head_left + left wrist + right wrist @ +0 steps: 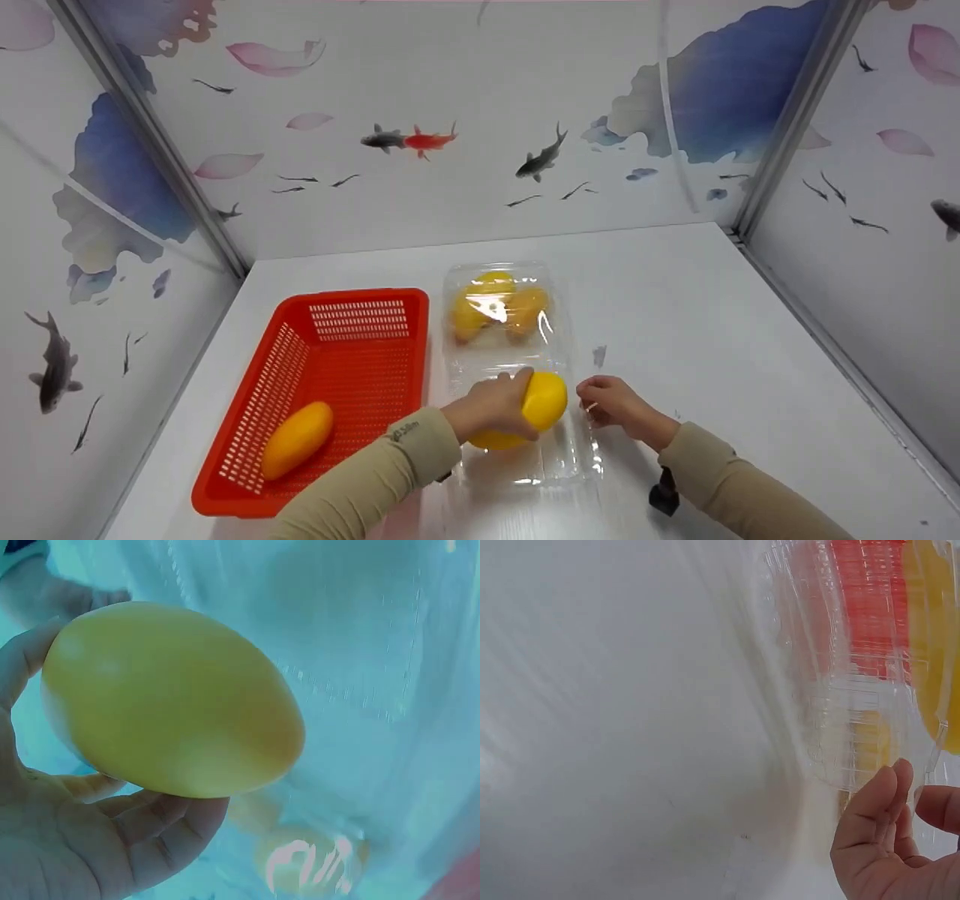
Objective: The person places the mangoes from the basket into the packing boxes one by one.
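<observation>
My left hand (pixel 499 405) grips a large yellow mango (pixel 546 401), thumb on one side and fingers curled under the other in the left wrist view. The mango is over the near half of a clear plastic clamshell box (pixel 555 461). At that half's right rim is my right hand (pixel 611 401); its thumb and fingertips pinch the thin clear edge in the right wrist view. Several yellow-orange mangoes (pixel 491 281) lie in the far half of the box, seen through shiny plastic.
A red plastic basket (pixel 420 337) with slotted walls stands left of the box. One orange-yellow mango (pixel 298 441) lies in its near left part. White panels printed with fish and petals enclose the white table (pixel 675 300) at the back and both sides.
</observation>
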A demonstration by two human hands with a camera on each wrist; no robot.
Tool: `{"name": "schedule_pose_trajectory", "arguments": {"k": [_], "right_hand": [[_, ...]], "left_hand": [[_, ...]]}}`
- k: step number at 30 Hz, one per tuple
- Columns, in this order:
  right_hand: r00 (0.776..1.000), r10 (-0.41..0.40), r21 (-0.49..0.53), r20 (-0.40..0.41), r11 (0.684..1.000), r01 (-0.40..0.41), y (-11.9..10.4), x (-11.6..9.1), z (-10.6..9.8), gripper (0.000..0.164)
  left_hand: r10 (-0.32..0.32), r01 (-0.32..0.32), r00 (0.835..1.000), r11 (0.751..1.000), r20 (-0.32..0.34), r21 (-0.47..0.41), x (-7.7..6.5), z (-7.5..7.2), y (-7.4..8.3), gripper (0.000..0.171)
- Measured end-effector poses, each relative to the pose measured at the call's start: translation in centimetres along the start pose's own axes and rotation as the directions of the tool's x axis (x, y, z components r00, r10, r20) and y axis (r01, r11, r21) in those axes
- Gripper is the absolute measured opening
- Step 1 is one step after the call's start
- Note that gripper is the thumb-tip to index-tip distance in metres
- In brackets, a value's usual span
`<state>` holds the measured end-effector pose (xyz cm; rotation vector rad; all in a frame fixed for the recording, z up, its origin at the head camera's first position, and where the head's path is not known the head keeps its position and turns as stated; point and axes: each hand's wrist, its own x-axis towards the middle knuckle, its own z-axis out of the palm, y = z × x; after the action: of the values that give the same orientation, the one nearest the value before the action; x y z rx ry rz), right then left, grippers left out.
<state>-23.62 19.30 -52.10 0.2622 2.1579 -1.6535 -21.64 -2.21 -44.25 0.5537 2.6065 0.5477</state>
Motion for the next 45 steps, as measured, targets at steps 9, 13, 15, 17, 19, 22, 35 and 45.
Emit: {"name": "schedule_pose_trajectory", "arguments": {"k": [9, 13, 15, 17, 19, 22, 35, 45], "right_hand": [[1.0, 0.013, 0.007, -0.004, 1.0, -0.013, -0.2, -0.1, 0.0, 0.022], [1.0, 0.018, 0.006, -0.023, 1.0, -0.018, -0.3, -0.2, 0.0, 0.024], [1.0, 0.015, 0.009, -0.027, 1.0, -0.015, -0.3, -0.2, 0.0, 0.024], [1.0, 0.011, 0.008, -0.025, 1.0, -0.011, -0.2, -0.2, 0.0, 0.024], [0.999, 0.012, 0.007, -0.029, 1.0, -0.012, -0.2, -0.1, 0.0, 0.024], [0.999, 0.011, 0.0, -0.036, 1.0, -0.011, -0.1, -0.1, 0.0, 0.025], [1.0, -0.006, 0.005, -0.021, 1.0, 0.006, 0.1, 0.0, -0.2, 0.023], [0.998, 0.023, -0.008, -0.054, 1.0, -0.023, 0.1, 0.1, 0.0, 0.025]], "left_hand": [[0.033, -0.034, 0.999, 0.995, 0.01, 0.097, 0.4, 3.9, 0.7, 0.087], [0.026, -0.029, 0.999, 0.996, 0.038, 0.084, 0.0, 4.4, 0.7, 0.088], [0.021, -0.025, 0.999, 0.997, 0.048, 0.077, -0.1, 4.5, 0.6, 0.087], [0.023, -0.027, 0.998, 0.997, 0.054, 0.076, -0.2, 4.7, 0.4, 0.087], [0.024, -0.028, 0.997, 0.998, 0.072, 0.051, -0.2, 4.6, 0.2, 0.088], [0.041, -0.044, 0.995, 0.999, 0.092, 0.028, -0.3, 4.5, -0.1, 0.089], [0.119, -0.115, 0.984, 0.993, 0.131, -0.036, -0.4, 3.8, -0.4, 0.069], [0.124, -0.117, 0.984, 0.991, 0.126, -0.06, -0.2, 2.7, -0.3, 0.059]]}}
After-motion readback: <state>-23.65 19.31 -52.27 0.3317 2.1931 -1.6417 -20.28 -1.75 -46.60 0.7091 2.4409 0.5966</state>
